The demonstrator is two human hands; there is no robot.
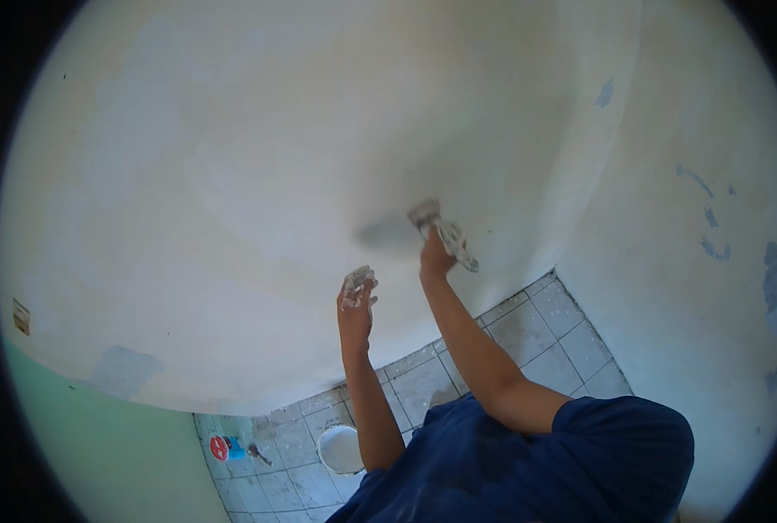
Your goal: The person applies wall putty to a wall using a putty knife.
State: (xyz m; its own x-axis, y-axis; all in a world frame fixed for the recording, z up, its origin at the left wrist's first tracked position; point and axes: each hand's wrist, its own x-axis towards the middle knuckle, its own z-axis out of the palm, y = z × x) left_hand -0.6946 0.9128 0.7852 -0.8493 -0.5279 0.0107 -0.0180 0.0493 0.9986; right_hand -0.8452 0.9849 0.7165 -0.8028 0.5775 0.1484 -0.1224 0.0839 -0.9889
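My right hand (441, 248) grips a wide paintbrush (424, 212) whose head is up against the pale wall (257, 192). White smears coat the brush and the fingers around it. Lower and to the left, my left hand (358, 292) is raised close to the same wall with fingers partly bent and apart. Thick white paste or paint covers those fingers, and I make out no tool in them. A dark shadow falls on the wall just left of the brush.
A white bucket (342, 450) stands on the tiled floor (301, 484) below my left arm. Left of it are a red and blue container (225, 448) and a small tool (258, 454). A side wall (693, 288) with grey patches rises at right; a green wall (118, 436) is at lower left.
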